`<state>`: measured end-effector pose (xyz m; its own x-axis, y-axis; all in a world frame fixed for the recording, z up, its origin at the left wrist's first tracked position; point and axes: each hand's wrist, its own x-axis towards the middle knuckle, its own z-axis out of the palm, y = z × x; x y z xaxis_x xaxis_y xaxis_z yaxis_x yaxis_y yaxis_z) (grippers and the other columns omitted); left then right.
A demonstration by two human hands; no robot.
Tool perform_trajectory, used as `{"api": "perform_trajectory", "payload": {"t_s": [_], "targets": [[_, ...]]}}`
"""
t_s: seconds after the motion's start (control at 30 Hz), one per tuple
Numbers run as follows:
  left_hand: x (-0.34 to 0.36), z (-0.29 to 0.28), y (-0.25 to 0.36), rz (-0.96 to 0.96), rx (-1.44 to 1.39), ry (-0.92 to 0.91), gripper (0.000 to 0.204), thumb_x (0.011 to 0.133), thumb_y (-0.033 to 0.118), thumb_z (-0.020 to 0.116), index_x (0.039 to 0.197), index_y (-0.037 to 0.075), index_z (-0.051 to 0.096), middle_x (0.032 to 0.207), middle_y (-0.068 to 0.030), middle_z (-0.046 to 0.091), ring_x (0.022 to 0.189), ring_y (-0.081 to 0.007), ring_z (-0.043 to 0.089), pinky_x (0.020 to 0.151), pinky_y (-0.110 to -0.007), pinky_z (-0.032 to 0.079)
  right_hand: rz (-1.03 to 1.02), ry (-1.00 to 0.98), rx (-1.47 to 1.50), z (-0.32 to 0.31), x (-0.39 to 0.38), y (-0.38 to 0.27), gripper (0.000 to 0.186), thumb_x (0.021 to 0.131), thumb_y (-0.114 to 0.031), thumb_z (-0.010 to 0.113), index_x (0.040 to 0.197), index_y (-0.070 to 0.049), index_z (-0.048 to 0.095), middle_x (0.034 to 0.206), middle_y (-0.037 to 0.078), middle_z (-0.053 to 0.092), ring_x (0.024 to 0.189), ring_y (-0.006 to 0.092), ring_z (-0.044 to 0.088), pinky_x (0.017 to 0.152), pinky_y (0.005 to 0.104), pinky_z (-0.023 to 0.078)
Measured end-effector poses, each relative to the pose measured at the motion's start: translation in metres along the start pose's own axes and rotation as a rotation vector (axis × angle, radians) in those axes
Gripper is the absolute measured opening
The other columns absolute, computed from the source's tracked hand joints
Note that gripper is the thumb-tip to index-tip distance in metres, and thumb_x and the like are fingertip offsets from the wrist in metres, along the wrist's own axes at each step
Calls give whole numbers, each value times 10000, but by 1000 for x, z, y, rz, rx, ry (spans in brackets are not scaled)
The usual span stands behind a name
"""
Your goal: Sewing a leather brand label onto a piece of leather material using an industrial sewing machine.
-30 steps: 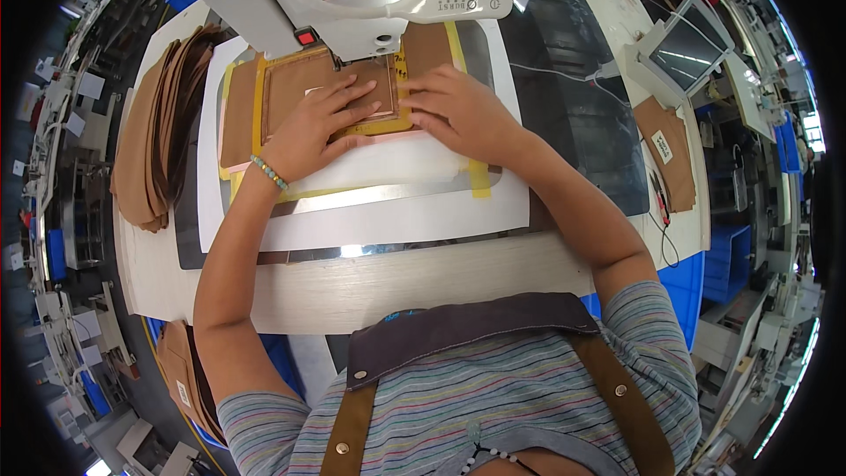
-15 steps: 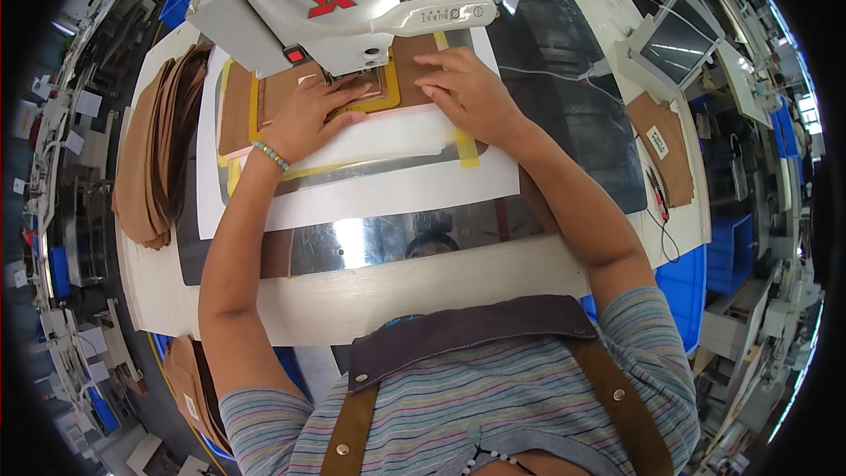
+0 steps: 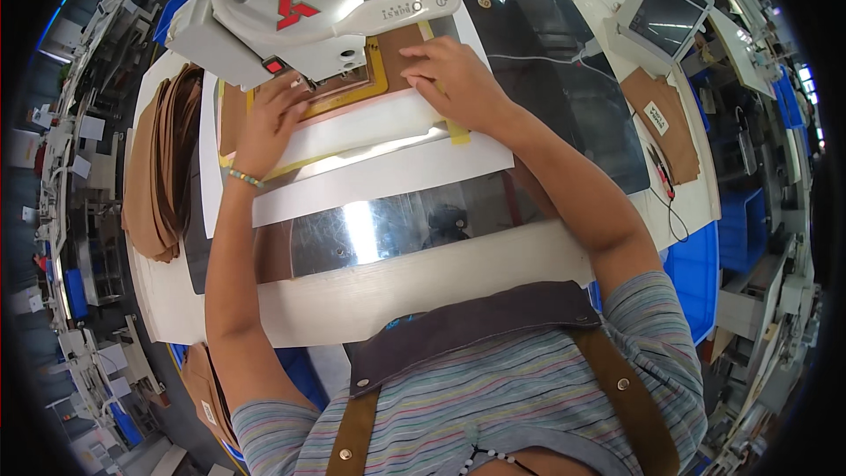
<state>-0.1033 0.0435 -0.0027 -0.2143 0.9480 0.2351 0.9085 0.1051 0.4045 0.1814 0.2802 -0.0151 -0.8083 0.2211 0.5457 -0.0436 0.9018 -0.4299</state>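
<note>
Brown fabric [image 3: 408, 42] lies under a yellow-edged clamp frame [image 3: 381, 79], beneath the white head of a sewing machine [image 3: 256, 0]. My left hand [image 3: 271, 119] rests at the frame's left part, close to the needle area, fingers stretched out and holding nothing. To the right, my right hand [image 3: 458, 84] has its fingers apart, with the fingertips on or just over the fabric's right part. A white sheet [image 3: 476, 163] with yellow tape along its edges spreads beneath both. The machine head hides the far left of the fabric.
Stacked brown fabric pieces [image 3: 159, 167] hang together at the table's left. A screen [image 3: 668, 13] stands at the far right, with more brown pieces [image 3: 665, 123] and red-handled snips [image 3: 663, 174] nearer. A shiny metal plate [image 3: 397, 225] lies in front. Blue bins [image 3: 692, 282] sit below the right edge.
My left hand has drawn leftward, away from the needle area, and its fingers now point more toward the machine. My right hand stays by the fabric's right part. The whole view has shifted slightly.
</note>
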Motion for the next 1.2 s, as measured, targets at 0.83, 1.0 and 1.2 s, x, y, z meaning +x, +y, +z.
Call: {"api": "perform_trajectory", "payload": {"t_s": [0.83, 1.0, 1.2], "targets": [[-44, -12, -93, -257, -88, 135, 475, 1049, 269, 671, 1511, 160, 659, 1671, -64, 510, 1622, -340, 302, 1327, -445, 236, -22, -388, -38, -40, -4, -55, 390, 1020, -302, 707, 1310, -42, 735, 1331, 124, 696, 1298, 307, 583, 1128, 427, 442], [-22, 7, -55, -207, -414, 217, 194, 998, 190, 751, 1108, 43, 687, 1574, -127, 573, 1531, -340, 444, 1260, -401, 340, -72, -304, 10, -3, -4, -51, 377, 1007, -295, 721, 1280, -36, 740, 1284, 131, 694, 1234, 316, 601, 1071, 438, 480], [4, 39, -16, -177, -71, 285, 303, 957, 256, 794, 904, 8, 628, 1471, -203, 590, 1333, -393, 589, 1079, -441, 491, 47, -341, 4, -21, -8, -31, 232, 953, -249, 758, 1059, -46, 720, 1089, 97, 700, 1062, 293, 658, 935, 431, 521]]}}
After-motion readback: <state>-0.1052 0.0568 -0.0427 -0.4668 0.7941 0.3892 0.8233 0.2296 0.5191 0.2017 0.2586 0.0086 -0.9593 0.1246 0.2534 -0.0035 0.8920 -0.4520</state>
